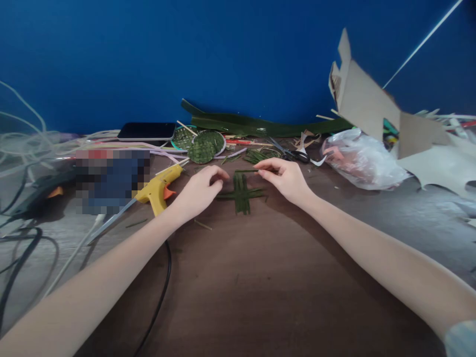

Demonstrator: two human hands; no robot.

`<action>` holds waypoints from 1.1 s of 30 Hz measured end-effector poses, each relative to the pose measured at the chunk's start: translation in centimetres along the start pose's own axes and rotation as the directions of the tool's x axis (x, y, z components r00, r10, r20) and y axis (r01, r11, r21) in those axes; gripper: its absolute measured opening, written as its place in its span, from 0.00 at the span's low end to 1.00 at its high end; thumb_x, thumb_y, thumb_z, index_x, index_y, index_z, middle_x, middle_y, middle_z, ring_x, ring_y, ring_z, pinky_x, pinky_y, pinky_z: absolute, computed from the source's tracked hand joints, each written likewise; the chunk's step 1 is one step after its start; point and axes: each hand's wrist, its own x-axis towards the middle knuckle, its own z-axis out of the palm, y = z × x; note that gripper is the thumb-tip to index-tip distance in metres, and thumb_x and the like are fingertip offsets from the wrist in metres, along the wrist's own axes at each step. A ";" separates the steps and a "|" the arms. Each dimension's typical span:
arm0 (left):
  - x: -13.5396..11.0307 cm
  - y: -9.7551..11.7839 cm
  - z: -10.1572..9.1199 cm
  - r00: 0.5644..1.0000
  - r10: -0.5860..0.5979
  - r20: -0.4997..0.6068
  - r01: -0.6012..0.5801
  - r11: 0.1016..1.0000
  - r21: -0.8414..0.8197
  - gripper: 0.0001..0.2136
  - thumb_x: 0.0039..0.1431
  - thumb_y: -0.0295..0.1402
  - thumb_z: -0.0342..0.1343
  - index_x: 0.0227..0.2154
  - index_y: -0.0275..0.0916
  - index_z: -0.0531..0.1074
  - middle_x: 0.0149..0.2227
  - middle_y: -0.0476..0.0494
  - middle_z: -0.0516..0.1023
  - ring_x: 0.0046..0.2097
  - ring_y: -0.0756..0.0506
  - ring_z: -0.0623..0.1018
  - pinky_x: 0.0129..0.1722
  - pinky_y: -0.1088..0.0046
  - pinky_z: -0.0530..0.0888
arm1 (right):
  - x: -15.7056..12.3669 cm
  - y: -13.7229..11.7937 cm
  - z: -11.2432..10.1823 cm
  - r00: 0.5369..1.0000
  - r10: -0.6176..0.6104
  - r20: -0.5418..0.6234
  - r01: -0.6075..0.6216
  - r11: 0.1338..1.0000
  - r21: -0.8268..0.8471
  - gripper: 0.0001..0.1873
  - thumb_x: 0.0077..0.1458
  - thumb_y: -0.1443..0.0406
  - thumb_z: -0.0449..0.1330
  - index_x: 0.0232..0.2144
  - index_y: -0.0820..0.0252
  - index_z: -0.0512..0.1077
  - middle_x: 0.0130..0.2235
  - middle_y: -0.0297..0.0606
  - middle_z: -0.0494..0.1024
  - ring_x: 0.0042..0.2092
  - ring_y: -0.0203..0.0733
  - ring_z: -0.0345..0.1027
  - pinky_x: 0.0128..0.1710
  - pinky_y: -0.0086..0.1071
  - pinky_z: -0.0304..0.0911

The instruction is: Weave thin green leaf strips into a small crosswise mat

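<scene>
On the table, green leaf strips [241,201] lie crossed over one another in a small woven patch. My right hand [288,181] pinches a thin green leaf strip [246,171] between thumb and fingertips, its free end pointing left across the top of the patch. Just left of the patch is my left hand [201,191], its index finger and thumb apart with nothing seen between them. Behind the hands lie a round woven green piece [203,148] and a pile of cut leaf strips [262,155].
A yellow glue gun [158,188] lies beside my left forearm, its black cable running forward. Scissors [297,155], a long green leaf [256,126] and a phone [147,131] are at the back. Rightward are a plastic bag [366,161] and a cut cardboard box [368,101].
</scene>
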 end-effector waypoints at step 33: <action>-1.2 1.0 1.3 0.948 0.161 0.275 -0.197 0.975 0.107 0.05 0.47 0.29 0.55 0.29 0.38 0.66 0.35 0.47 0.67 0.34 0.49 0.71 0.38 0.70 0.71 | -0.8 -1.2 -0.8 0.973 0.060 0.224 -0.067 0.998 0.023 0.03 0.43 0.66 0.61 0.25 0.61 0.72 0.26 0.33 0.72 0.27 0.33 0.62 0.28 0.30 0.57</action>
